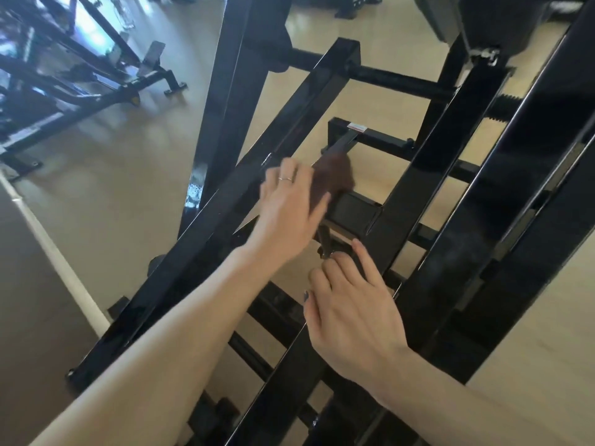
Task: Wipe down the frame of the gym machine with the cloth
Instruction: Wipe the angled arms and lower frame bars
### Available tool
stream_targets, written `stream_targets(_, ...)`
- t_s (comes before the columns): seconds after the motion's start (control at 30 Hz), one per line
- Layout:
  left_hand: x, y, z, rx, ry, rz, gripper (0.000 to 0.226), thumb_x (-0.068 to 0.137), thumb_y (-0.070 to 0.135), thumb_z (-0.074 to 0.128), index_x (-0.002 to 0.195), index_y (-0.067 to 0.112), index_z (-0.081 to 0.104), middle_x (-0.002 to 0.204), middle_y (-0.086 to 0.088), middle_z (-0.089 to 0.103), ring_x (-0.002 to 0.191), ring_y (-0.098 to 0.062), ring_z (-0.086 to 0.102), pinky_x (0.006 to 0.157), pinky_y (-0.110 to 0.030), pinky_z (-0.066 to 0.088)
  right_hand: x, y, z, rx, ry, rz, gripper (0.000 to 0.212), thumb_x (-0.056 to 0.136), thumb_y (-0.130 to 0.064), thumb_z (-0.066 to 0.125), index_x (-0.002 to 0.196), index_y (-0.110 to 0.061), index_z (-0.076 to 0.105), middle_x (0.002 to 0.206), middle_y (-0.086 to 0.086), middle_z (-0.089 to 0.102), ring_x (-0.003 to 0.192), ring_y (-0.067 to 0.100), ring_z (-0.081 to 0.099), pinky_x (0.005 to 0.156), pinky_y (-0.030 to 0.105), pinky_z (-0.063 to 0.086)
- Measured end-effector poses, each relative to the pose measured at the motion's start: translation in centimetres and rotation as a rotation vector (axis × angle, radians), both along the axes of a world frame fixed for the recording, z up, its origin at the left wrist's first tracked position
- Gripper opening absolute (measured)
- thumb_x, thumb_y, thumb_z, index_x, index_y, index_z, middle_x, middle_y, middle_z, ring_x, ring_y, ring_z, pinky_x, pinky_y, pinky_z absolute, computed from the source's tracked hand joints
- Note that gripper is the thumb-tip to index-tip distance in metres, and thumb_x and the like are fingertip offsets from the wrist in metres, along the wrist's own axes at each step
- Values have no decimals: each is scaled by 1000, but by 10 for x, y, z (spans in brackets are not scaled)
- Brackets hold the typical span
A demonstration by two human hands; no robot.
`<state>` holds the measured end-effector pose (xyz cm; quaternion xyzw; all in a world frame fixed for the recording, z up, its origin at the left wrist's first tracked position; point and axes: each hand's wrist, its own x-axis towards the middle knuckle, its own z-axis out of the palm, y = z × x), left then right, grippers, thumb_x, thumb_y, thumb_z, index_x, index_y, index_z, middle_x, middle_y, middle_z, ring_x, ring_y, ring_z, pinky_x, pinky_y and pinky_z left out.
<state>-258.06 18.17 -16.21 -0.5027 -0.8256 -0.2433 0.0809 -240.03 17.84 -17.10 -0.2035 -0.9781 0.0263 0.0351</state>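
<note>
Several glossy black steel beams of the gym machine frame [428,175] slant across a pale, shiny floor [106,175], with another black exercise machine [96,75] standing well apart at the upper left. The left hand [289,207] reaches between the beams and presses a dark brown cloth [335,175] against a crossbar, its fingers blurred and partly wrapped over the fabric. The right hand [351,304] rests with loosely bent fingers on a slanted beam, grasping nothing.
</note>
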Motion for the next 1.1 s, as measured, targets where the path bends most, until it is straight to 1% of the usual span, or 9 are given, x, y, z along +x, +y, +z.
stream_targets(0.17,13,-3,3,-25,-21,-170,37,100,34,58,131,15,52,133,-4,44,119,-23,38,104,-42,36,6,1,3,-18,-3,37,41,105,-36,31,115,-16,66,118,5,67,127,26,55,128,50,13)
stream_targets(0.3,-22,12,11,8,-2,47,36,102,35,55,130,12,51,132,-9,45,119,-26,42,104,-43,39,13,3,13,40,-4,-17,40,101,-39,41,115,-16,70,131,11,64,140,31,45,127,56,11)
stream_targets(0.4,-45,21,14,13,-42,210,39,103,34,55,134,11,50,139,-11,45,125,-31,43,111,-48,37,15,18,22,103,32,-153,49,104,-40,37,133,-10,64,146,22,54,149,38,33,126,57,13)
stream_targets(0.53,-26,20,14,-23,-79,128,35,102,33,56,130,12,52,138,-9,45,126,-31,41,109,-48,36,15,25,20,128,-27,-186,71,105,-50,23,148,2,47,159,28,35,153,41,22,127,53,10)
stream_targets(0.63,16,9,9,-26,-91,-125,36,98,34,61,129,18,52,135,-3,46,122,-25,39,106,-47,36,16,22,19,104,-22,-173,73,105,-55,24,141,0,55,156,25,41,151,37,31,126,49,16)
stream_targets(0.73,30,2,1,-8,-154,-183,37,99,34,61,133,23,51,141,1,43,130,-23,34,113,-50,33,17,22,29,14,88,-209,53,100,-53,33,121,-13,60,143,15,58,139,28,51,115,36,23)
stream_targets(0.93,1,-5,1,17,-104,-90,37,99,33,60,132,18,52,137,-3,46,125,-27,41,108,-49,40,16,21,22,91,30,-181,48,102,-46,32,121,-12,60,152,22,48,146,34,40,120,44,30)
stream_targets(1.0,-17,-17,-3,40,-123,4,34,100,29,60,130,16,53,136,-4,46,123,-27,41,106,-42,42,15,20,22,90,47,-188,47,103,-47,34,124,-13,59,155,21,45,148,34,38,120,43,26)
stream_targets(1.1,-27,-45,-12,47,-226,49,28,100,23,60,124,11,55,124,1,45,115,-19,40,92,-20,39,17,21,22,87,35,-162,46,104,-45,32,125,-13,57,158,21,40,152,34,31,122,43,22)
